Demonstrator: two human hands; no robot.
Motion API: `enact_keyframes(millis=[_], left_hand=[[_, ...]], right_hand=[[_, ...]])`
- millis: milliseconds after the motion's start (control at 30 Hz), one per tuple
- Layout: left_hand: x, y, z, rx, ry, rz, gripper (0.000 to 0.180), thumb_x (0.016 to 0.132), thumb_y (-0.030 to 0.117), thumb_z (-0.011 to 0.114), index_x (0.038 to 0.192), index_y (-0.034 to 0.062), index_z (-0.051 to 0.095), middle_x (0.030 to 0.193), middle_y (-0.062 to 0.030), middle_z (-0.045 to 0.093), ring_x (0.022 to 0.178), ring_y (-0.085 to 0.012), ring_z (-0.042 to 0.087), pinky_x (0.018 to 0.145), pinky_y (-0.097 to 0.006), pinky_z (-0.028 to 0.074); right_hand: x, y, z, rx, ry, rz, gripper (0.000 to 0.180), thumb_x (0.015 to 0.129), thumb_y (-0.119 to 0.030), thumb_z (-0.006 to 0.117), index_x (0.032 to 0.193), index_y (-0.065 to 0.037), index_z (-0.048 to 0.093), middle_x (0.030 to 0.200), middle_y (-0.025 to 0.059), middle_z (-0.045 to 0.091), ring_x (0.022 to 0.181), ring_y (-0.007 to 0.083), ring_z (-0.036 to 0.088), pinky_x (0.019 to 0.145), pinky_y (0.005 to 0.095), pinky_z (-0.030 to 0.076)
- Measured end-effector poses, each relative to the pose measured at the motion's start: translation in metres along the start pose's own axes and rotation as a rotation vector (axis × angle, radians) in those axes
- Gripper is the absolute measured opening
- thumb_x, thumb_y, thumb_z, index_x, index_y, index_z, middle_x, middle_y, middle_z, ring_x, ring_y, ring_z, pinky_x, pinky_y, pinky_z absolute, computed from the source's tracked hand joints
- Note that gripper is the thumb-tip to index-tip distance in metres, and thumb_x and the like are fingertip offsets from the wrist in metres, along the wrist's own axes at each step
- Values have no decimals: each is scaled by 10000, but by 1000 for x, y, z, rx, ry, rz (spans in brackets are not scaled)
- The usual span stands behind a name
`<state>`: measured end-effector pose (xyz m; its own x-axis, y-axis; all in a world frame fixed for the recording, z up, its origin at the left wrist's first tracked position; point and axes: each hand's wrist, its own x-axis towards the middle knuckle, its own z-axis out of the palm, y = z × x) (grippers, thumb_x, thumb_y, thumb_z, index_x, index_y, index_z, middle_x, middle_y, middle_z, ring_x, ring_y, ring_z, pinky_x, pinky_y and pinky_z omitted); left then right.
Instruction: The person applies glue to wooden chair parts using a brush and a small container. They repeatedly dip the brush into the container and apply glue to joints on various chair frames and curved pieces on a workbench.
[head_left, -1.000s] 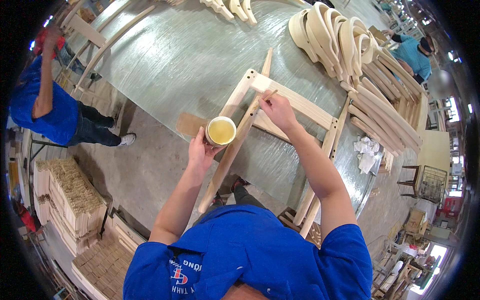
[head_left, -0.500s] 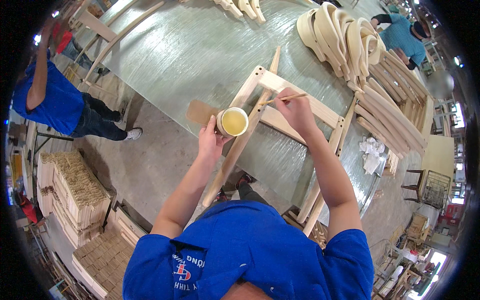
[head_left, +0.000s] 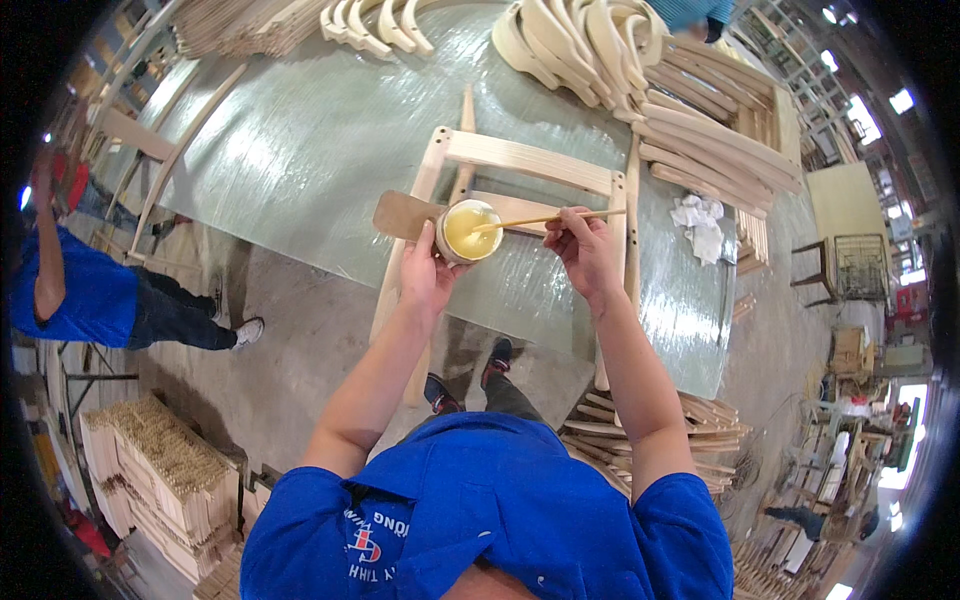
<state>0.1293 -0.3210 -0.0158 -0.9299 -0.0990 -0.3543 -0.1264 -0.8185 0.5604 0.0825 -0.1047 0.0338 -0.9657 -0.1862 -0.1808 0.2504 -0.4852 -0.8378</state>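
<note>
My left hand (head_left: 428, 272) is closed round a round cup (head_left: 450, 256) of pale yellow liquid (head_left: 470, 238), probably glue. A flat wooden paddle-like piece (head_left: 403, 215) juts out from the cup's left side. Between the fingertips of my right hand (head_left: 585, 255) is a thin wooden stick (head_left: 540, 220), held almost level, its left end dipped in the liquid. Beneath both hands a pale wooden chair frame (head_left: 530, 155) lies on the table, with dark holes at its corners. The cup and my forearms hide parts of its legs and rails.
The table (head_left: 290, 170) has a shiny grey-green covering. Curved wooden parts (head_left: 580, 50) and long slats (head_left: 715, 150) are piled at the far right, near crumpled white paper (head_left: 698, 225). A person in blue (head_left: 85, 285) stands at left. Stacked wood (head_left: 165, 470) sits at lower left.
My right hand has brought the stick's tip from the frame's joint into the cup's liquid. The view has shifted, so the table and frame appear farther left.
</note>
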Motion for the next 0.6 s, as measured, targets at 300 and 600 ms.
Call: enact_keyframes(millis=[300,600], left_hand=[[25,-69,73,17,-14,-114,359,973,287,367,1222,31,414,1208,-163,512,1072,-323,554,845,-581,492],[92,-167,131,64,53,-206,364,958,318,405,1239,89,376,1197,-132,476,1057,-333,541,825,-593,491]], right_hand=[[-15,-15,-83,132,324,-7,83,859,-136,594,834,-68,554,709,43,593,601,137,573,571,288,519],[37,-106,-167,-172,302,-409,147,858,-147,600,812,-15,558,706,70,603,593,146,571,561,261,476]])
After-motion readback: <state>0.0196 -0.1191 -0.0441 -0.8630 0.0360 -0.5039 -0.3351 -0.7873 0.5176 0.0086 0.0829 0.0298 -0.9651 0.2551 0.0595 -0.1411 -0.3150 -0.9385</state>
